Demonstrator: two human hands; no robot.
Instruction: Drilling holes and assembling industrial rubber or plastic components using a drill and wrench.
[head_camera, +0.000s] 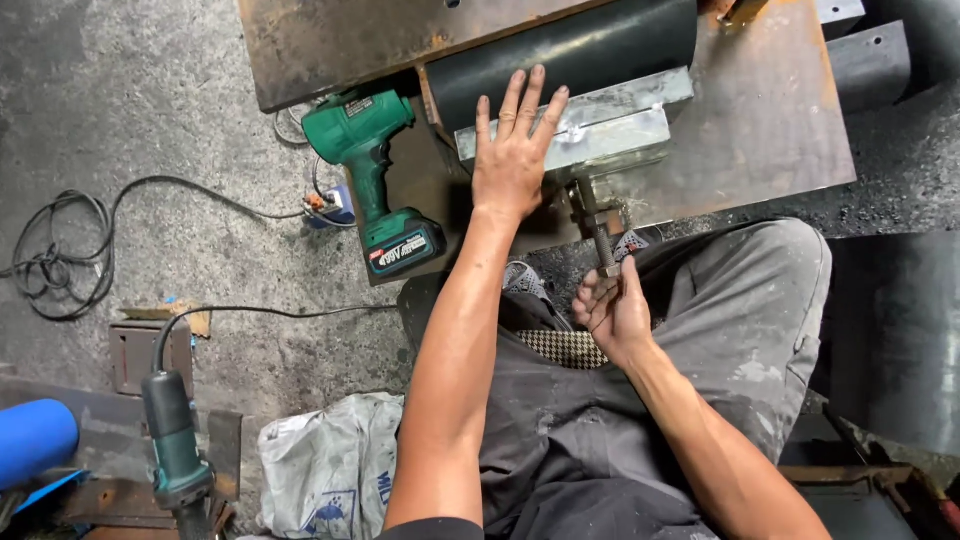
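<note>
1. L hand (512, 150) flat, fingers spread, pressing grey metal bracket (585, 125) near front edge of rusty steel plate (760, 110).
2. R hand (612, 312) closed round bolt handle (598, 232), past plate's front edge, over lap.
3. Green cordless drill (372, 175) just left of L hand, at plate's left edge.

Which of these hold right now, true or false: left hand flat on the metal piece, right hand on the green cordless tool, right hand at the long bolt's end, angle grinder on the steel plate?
1. The left hand lies flat on the grey metal piece. True.
2. The right hand grips the green cordless tool. False: that tool lies untouched on the rusty steel plate, left of the left hand.
3. The right hand holds the near end of the long bolt. True.
4. The angle grinder rests on the steel plate. False: it lies low on the left, near the white sack.
</note>
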